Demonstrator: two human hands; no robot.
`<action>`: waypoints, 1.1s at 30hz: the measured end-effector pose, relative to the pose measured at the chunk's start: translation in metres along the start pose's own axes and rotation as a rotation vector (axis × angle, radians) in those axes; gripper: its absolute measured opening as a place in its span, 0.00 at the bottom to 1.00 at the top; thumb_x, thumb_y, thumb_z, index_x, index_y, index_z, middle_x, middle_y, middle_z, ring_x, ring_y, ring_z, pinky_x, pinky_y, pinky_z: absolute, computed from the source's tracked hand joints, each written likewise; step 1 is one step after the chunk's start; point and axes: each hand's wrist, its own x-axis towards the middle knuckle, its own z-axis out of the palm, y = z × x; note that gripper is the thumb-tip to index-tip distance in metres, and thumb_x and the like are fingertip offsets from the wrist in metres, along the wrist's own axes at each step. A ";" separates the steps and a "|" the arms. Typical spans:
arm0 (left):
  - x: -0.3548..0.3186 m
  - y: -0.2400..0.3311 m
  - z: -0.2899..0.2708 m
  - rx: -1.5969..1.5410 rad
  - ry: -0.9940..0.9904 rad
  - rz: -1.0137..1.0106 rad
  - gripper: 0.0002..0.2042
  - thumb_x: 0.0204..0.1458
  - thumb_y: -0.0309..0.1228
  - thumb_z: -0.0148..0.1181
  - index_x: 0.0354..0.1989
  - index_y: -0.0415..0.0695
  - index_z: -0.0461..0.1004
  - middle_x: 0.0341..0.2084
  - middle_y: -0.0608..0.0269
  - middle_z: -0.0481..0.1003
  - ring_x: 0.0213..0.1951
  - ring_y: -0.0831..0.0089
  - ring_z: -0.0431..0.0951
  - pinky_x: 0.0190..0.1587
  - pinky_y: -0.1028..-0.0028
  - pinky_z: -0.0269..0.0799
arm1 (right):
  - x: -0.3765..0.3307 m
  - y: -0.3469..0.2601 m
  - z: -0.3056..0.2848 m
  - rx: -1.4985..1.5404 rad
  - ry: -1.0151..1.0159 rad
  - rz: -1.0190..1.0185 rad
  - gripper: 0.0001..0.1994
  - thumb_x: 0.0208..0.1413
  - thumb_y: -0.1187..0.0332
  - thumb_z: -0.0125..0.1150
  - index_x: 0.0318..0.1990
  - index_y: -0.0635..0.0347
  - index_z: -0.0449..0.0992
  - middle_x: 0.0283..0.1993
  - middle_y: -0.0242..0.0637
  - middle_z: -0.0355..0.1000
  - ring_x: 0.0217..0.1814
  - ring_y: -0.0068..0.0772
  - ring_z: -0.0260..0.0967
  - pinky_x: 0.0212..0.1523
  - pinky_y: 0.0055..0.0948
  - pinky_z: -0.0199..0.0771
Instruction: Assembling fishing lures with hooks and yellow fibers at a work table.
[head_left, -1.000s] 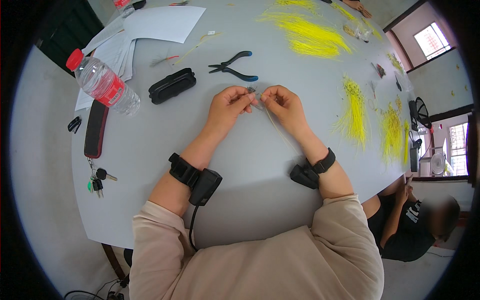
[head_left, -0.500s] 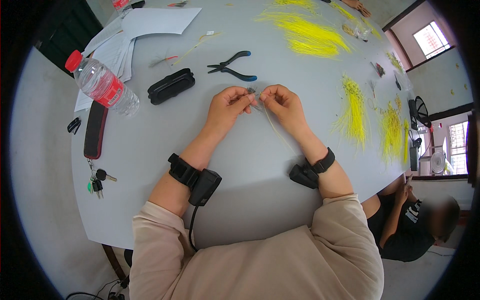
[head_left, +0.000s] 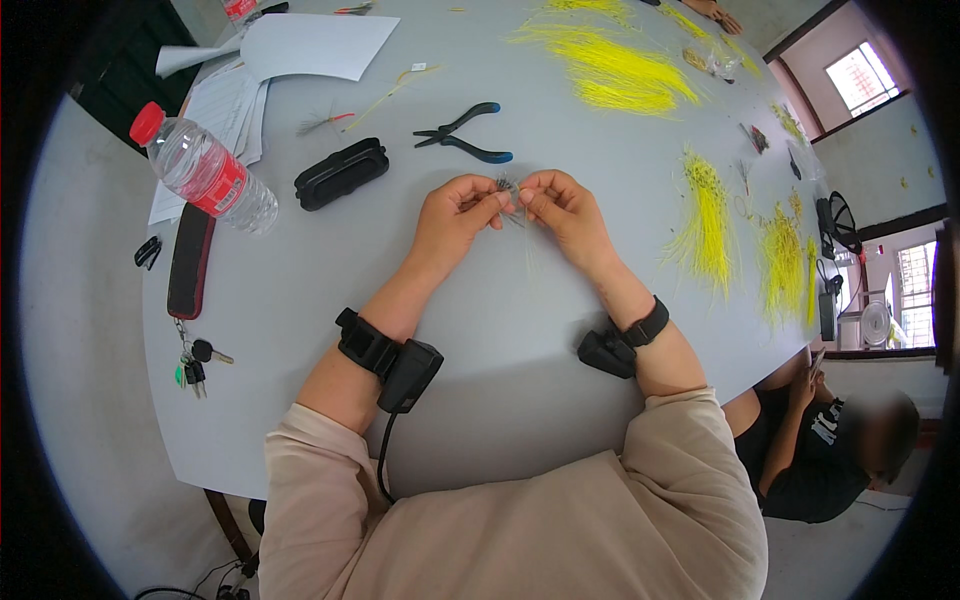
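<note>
Over the table, my left hand pinches a small bundle of thin grey wires with dark, bristly ends. Close against it, my right hand has thumb and fingertips pressed together on a thin pale-yellow strand, whose tail hangs down between my wrists. The fingertips of both hands nearly meet and partly hide the bundle and the strand's upper end. Just beyond my hands lie pliers with blue-tipped handles, jaws pointing left. A black oblong case rests to the left of them.
A red-capped water bottle, papers, a dark pouch and keys occupy the left side. Bundles of yellow strands spread at the far side and right. A person in black sits at the right.
The strand's tail has swung left and now hangs nearly straight down. My right fingers have shifted slightly at the bundle. A paper sheet at the far left has lifted.
</note>
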 end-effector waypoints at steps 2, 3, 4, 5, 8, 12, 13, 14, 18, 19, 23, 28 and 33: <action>0.000 0.000 0.000 -0.013 -0.028 0.020 0.06 0.50 0.29 0.56 0.33 0.41 0.71 0.26 0.65 0.75 0.26 0.83 0.70 0.30 0.82 0.64 | -0.001 -0.001 0.001 0.029 0.005 0.011 0.08 0.55 0.69 0.55 0.39 0.63 0.70 0.32 0.26 0.69 0.32 0.15 0.61 0.36 0.16 0.63; 0.000 0.000 0.000 -0.011 -0.020 0.017 0.06 0.50 0.29 0.56 0.33 0.41 0.71 0.26 0.65 0.75 0.26 0.83 0.70 0.30 0.83 0.64 | -0.002 -0.001 0.001 0.067 -0.013 0.007 0.09 0.55 0.68 0.55 0.41 0.64 0.70 0.32 0.27 0.69 0.33 0.15 0.61 0.37 0.16 0.64; 0.000 0.000 0.000 -0.018 -0.038 0.029 0.06 0.50 0.29 0.56 0.33 0.41 0.71 0.26 0.65 0.75 0.26 0.83 0.70 0.30 0.83 0.64 | -0.002 -0.002 0.002 0.058 0.009 0.022 0.09 0.55 0.68 0.55 0.41 0.64 0.70 0.32 0.27 0.69 0.33 0.15 0.61 0.37 0.16 0.64; 0.000 0.001 -0.001 -0.017 -0.036 0.029 0.06 0.50 0.28 0.56 0.33 0.39 0.71 0.27 0.63 0.75 0.26 0.81 0.70 0.30 0.82 0.65 | -0.002 -0.002 0.003 0.039 0.003 0.024 0.10 0.55 0.68 0.55 0.42 0.64 0.70 0.33 0.27 0.70 0.33 0.15 0.62 0.37 0.17 0.64; 0.001 0.001 -0.001 -0.012 -0.037 0.029 0.06 0.50 0.27 0.56 0.33 0.37 0.71 0.27 0.62 0.75 0.26 0.80 0.71 0.30 0.81 0.66 | -0.003 -0.003 0.003 0.032 -0.010 0.031 0.10 0.56 0.68 0.54 0.42 0.64 0.70 0.34 0.29 0.70 0.34 0.16 0.62 0.37 0.17 0.64; 0.000 0.001 0.000 0.006 -0.010 0.015 0.06 0.50 0.27 0.56 0.33 0.37 0.71 0.27 0.62 0.75 0.26 0.80 0.71 0.30 0.81 0.66 | -0.003 -0.001 0.002 0.089 -0.063 0.015 0.08 0.57 0.67 0.52 0.40 0.62 0.70 0.34 0.29 0.71 0.34 0.16 0.63 0.37 0.17 0.63; 0.000 0.001 0.000 -0.005 -0.029 0.028 0.06 0.50 0.27 0.56 0.33 0.37 0.71 0.27 0.62 0.75 0.26 0.80 0.71 0.30 0.81 0.66 | -0.002 0.000 0.002 0.079 -0.042 0.028 0.08 0.57 0.67 0.52 0.40 0.62 0.70 0.34 0.29 0.71 0.34 0.16 0.63 0.37 0.17 0.63; 0.000 0.002 0.000 -0.002 -0.032 0.028 0.06 0.50 0.27 0.56 0.33 0.37 0.71 0.27 0.62 0.75 0.26 0.79 0.71 0.30 0.81 0.66 | -0.002 0.002 0.001 0.099 -0.055 0.023 0.08 0.57 0.67 0.52 0.39 0.61 0.70 0.33 0.29 0.70 0.34 0.16 0.63 0.36 0.16 0.63; -0.001 0.003 0.001 0.028 -0.014 0.013 0.06 0.50 0.27 0.56 0.33 0.36 0.71 0.27 0.62 0.75 0.26 0.79 0.71 0.30 0.80 0.66 | 0.000 0.006 0.000 0.164 -0.057 0.024 0.08 0.58 0.64 0.50 0.39 0.59 0.69 0.32 0.27 0.70 0.33 0.15 0.63 0.35 0.15 0.61; -0.001 0.004 0.001 0.023 -0.028 0.017 0.06 0.50 0.27 0.56 0.33 0.36 0.71 0.27 0.62 0.75 0.26 0.79 0.71 0.30 0.80 0.66 | 0.000 0.006 0.000 0.161 -0.050 0.019 0.08 0.58 0.64 0.50 0.39 0.59 0.69 0.32 0.27 0.70 0.33 0.15 0.63 0.35 0.15 0.61; -0.001 0.004 0.001 0.013 -0.029 0.026 0.06 0.51 0.27 0.56 0.33 0.36 0.71 0.27 0.61 0.75 0.27 0.79 0.71 0.31 0.80 0.67 | -0.002 0.006 -0.001 0.224 -0.046 0.043 0.08 0.58 0.64 0.50 0.40 0.58 0.67 0.32 0.27 0.69 0.34 0.15 0.64 0.36 0.16 0.62; -0.001 0.004 0.001 -0.009 -0.027 0.030 0.06 0.51 0.26 0.55 0.33 0.35 0.71 0.27 0.61 0.75 0.27 0.79 0.71 0.31 0.80 0.67 | -0.002 0.002 -0.001 0.220 -0.065 0.037 0.08 0.59 0.64 0.49 0.40 0.58 0.67 0.33 0.28 0.70 0.34 0.15 0.64 0.36 0.16 0.62; -0.001 0.003 0.001 -0.003 -0.020 0.020 0.07 0.50 0.26 0.56 0.33 0.35 0.71 0.27 0.61 0.75 0.27 0.79 0.71 0.30 0.80 0.67 | -0.003 0.001 0.002 0.228 -0.112 -0.025 0.06 0.55 0.72 0.54 0.40 0.59 0.67 0.35 0.29 0.70 0.33 0.16 0.65 0.37 0.17 0.64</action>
